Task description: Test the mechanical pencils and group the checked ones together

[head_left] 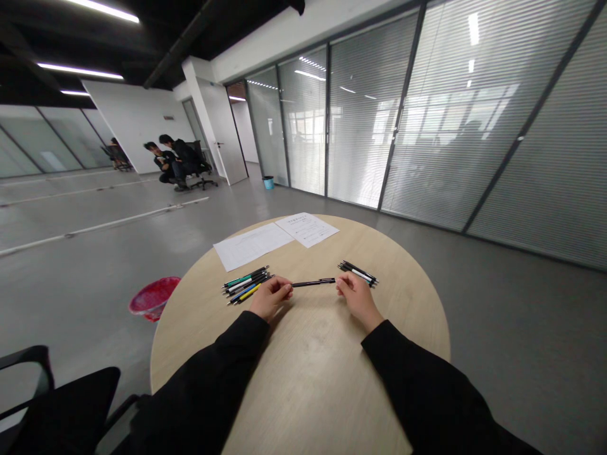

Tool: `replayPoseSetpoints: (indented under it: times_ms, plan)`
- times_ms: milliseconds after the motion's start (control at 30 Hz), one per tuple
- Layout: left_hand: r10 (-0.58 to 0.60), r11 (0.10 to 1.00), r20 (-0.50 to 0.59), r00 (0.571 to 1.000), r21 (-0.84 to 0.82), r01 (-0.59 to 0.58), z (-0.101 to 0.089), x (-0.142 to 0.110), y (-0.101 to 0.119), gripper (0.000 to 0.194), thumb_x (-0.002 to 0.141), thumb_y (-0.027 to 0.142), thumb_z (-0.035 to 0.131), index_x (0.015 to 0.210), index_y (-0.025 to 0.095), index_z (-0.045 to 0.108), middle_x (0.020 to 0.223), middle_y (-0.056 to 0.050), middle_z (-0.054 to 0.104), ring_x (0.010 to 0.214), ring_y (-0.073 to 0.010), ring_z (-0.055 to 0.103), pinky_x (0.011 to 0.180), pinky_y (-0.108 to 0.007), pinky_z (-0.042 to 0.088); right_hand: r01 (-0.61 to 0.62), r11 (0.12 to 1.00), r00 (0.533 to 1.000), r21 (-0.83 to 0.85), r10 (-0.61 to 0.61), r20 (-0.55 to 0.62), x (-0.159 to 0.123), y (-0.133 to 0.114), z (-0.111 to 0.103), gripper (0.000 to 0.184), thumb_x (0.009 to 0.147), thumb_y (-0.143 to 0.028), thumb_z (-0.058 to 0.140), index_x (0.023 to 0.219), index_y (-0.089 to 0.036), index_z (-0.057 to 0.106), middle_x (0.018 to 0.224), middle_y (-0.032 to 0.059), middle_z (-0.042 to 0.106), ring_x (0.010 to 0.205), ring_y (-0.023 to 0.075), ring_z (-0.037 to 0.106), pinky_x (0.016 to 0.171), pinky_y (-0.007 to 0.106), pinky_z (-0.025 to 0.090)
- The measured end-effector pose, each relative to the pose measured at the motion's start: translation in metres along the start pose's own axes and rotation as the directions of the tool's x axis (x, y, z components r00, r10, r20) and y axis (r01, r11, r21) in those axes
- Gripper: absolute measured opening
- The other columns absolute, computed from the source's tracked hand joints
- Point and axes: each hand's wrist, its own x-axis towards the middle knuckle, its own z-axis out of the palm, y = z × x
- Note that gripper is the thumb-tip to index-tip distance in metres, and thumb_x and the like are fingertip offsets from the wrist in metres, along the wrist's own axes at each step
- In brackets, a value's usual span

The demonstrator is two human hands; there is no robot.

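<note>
A black pen lies level between my hands, just above the round table, its clip end to the right. My left hand is closed, pinching the pen's left end between thumb and fingertips. At the other end, my right hand is closed too, its thumb and forefinger at the clip end. Beside my left hand lies a group of pens in black, green, white, blue and yellow. A smaller group of pens, black and white, lies behind my right hand and is partly hidden by it.
Two printed paper sheets lie at the far side of the wooden table. On the floor to the left stands a red basin. A black chair is at lower left. Two people sit farther back, near a blue bin.
</note>
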Motion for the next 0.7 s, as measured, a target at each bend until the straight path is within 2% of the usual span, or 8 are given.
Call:
replayPoseSetpoints:
  times_ms: [700]
  plan:
    - [-0.006, 1.0, 0.003, 1.0, -0.002, 0.006, -0.0006, 0.0012, -0.002, 0.039, 0.063, 0.045, 0.083, 0.076, 0.014, 0.064, 0.061, 0.001, 0.063, 0.056, -0.0112, 0.057, 0.057, -0.024, 0.044, 0.021, 0.999, 1.0, -0.04, -0.02, 0.007, -0.0009, -0.001, -0.0005, 0.025, 0.088, -0.038, 0.052, 0.073, -0.019, 0.056, 0.064, -0.001, 0.057, 0.057, 0.0136, 0.053, 0.058, 0.025, 0.041]
